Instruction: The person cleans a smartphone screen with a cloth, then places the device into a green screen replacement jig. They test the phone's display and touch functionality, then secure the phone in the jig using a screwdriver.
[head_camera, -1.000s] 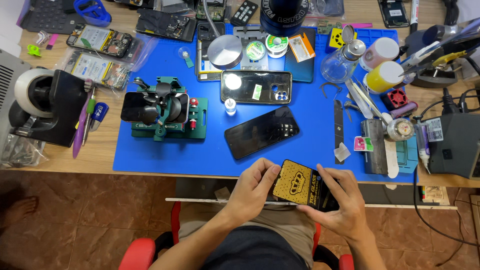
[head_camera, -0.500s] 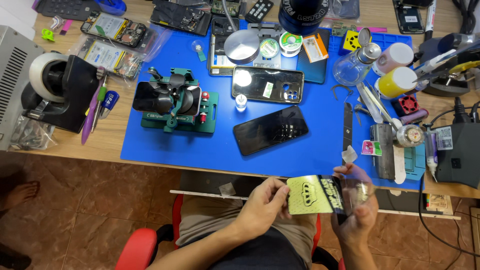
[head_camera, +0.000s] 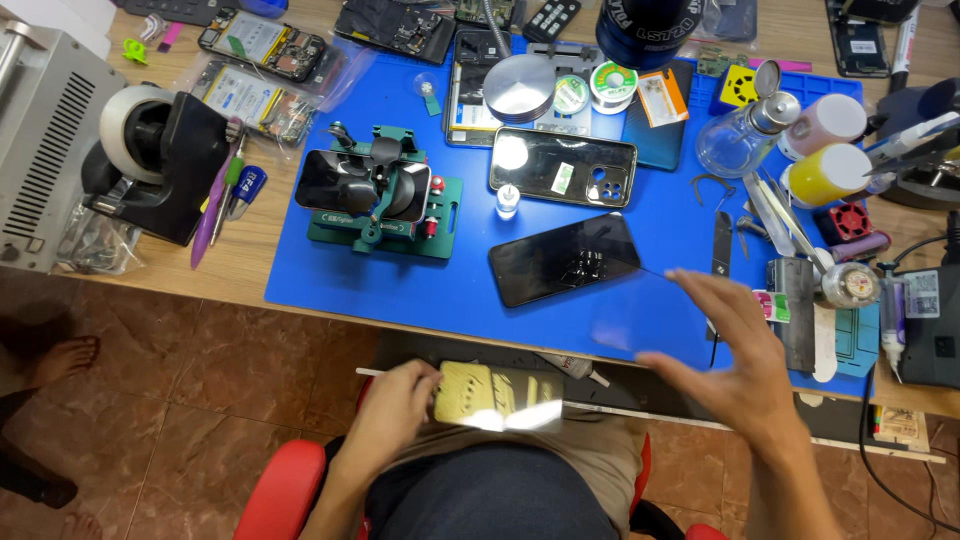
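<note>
My left hand (head_camera: 392, 408) rests over my lap and grips a flat yellow packet (head_camera: 497, 396) by its left end. My right hand (head_camera: 735, 365) is lifted over the front edge of the blue mat (head_camera: 330, 285). It holds a thin clear sheet (head_camera: 640, 310) by the edges, between thumb and spread fingers. Just beyond that sheet, a black phone (head_camera: 565, 258) lies screen up on the mat, apart from both hands.
A green clamp fixture (head_camera: 385, 195) holds a dark phone at mat left. A phone back cover (head_camera: 562, 165), small vial (head_camera: 507, 200), clear bottle (head_camera: 745, 135), tweezers and tools (head_camera: 790, 300) crowd the mat. A tape dispenser (head_camera: 150, 150) stands left. Another person's foot (head_camera: 60, 360) is on the floor.
Both hands held the yellow packet over my lap before. Now my right hand has come away with a clear sheet and risen toward the mat, while the left keeps the packet.
</note>
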